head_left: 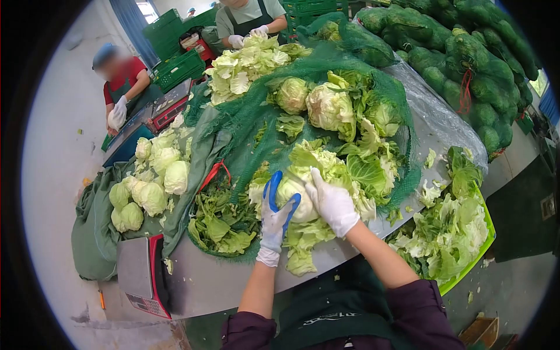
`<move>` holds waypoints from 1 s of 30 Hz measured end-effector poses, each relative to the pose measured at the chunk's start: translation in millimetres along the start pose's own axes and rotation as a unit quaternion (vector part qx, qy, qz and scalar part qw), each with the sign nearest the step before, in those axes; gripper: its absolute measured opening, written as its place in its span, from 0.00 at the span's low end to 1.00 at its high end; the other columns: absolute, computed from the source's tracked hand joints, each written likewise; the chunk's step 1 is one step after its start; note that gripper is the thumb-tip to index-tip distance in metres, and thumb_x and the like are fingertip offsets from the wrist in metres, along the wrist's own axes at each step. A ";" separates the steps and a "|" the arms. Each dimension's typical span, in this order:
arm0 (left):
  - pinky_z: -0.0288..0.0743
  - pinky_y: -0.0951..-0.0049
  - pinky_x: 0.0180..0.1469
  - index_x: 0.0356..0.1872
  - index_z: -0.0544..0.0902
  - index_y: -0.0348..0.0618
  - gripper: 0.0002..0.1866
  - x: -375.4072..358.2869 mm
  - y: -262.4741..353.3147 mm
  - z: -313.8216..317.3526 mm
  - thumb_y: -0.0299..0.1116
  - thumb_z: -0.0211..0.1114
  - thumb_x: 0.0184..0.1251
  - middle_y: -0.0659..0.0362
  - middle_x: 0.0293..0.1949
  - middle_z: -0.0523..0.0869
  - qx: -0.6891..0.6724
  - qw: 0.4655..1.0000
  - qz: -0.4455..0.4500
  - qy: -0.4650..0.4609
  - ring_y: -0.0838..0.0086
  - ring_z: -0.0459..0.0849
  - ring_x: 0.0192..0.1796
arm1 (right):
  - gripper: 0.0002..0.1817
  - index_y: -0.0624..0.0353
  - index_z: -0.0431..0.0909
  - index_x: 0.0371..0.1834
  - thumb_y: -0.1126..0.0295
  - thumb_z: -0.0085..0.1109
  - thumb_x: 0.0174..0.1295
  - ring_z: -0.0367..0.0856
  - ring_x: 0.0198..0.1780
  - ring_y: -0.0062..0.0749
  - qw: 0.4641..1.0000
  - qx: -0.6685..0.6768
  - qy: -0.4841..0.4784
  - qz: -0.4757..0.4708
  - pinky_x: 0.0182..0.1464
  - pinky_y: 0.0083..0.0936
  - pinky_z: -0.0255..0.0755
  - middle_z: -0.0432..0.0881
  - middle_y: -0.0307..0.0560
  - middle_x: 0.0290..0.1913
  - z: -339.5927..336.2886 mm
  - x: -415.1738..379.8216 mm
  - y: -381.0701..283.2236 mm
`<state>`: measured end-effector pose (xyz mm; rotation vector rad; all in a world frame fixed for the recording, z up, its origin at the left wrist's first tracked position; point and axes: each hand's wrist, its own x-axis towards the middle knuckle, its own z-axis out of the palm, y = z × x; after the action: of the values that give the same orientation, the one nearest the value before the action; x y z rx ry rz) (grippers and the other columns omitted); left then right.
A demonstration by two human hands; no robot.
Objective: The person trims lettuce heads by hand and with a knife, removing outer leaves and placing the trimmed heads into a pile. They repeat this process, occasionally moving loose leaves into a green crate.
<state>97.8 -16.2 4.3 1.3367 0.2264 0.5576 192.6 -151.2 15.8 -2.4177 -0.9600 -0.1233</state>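
Green netting (242, 131) lies on the table (213, 286); near the front edge, the left hand (275, 221) and right hand (333, 205) hold a cabbage (293, 201) between curved fingers; loose leaves (304, 248) beside it could shift, causing slippage. Uneven pressure could also cause rolling.

The cabbage (290, 190) sits a little toward 5 o'clock from the middle of the view, a pale, whitish-green head, rounded and smooth where it shows. It is clasped on both sides, by the blue-and-white gloved left hand (274, 213) at its 9 o'clock and the white-gloved right hand (335, 205) at its 3 o'clock, which cover much of its surface. Frilly green leaves crowd it at 1 o'clock, and more spread below at 6 o'clock; whether these are attached to it cannot be told.
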 end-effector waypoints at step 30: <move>0.73 0.72 0.61 0.69 0.61 0.36 0.39 -12.0 -3.9 -3.9 0.24 0.67 0.55 0.55 0.68 0.64 0.116 0.992 0.045 0.006 0.71 0.69 0.64 | 0.31 0.66 0.61 0.63 0.49 0.40 0.70 0.81 0.25 0.56 0.998 0.046 -0.015 0.040 0.27 0.48 0.73 0.80 0.62 0.23 -11.9 -5.3 1.3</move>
<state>86.7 -19.4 -2.3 1.5752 0.2484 0.6293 190.8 -161.3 23.9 -2.3758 -0.8628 -0.0136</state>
